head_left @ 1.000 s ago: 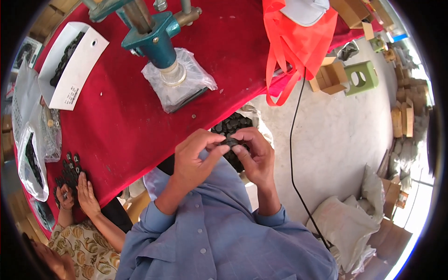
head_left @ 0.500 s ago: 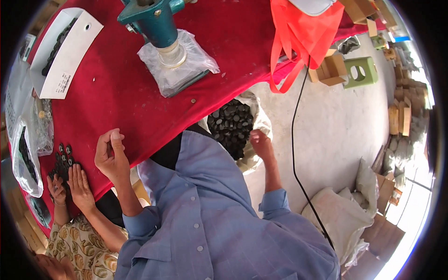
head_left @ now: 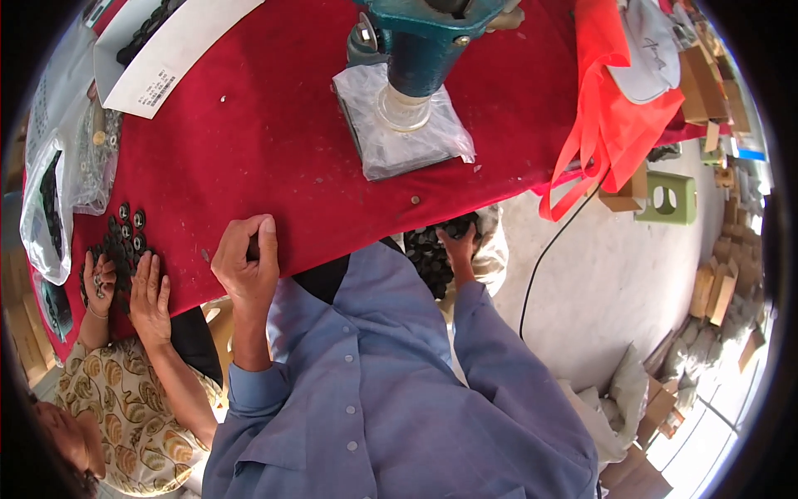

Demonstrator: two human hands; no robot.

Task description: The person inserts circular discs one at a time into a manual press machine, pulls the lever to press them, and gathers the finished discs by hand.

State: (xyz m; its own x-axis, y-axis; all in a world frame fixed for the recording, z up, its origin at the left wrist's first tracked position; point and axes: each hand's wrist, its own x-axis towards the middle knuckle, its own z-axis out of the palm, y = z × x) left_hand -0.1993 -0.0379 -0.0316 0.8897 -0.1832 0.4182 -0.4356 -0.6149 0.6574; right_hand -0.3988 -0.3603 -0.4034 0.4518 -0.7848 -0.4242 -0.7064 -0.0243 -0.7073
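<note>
Since earlier, right hand (head_left: 459,247) sank into the dark parts (head_left: 428,254), grasping them; left hand (head_left: 247,264) loosely curled.

We see a teal press (head_left: 432,41) standing on a plastic-wrapped base (head_left: 407,137) on the red table (head_left: 274,150), an orange bag (head_left: 615,116) hanging off its edge, and a green block (head_left: 669,198) on the floor.

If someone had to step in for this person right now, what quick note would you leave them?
Left hand: at the near edge of the red table, fingers curled; whether it holds anything is unclear.
Right hand: down in the bag of small dark parts beside the table, reaching among them.
The teal press stands unattended on its plastic-wrapped base.
A co-worker's hands sort dark parts on the left.
Nothing lies under the press yet.
</note>
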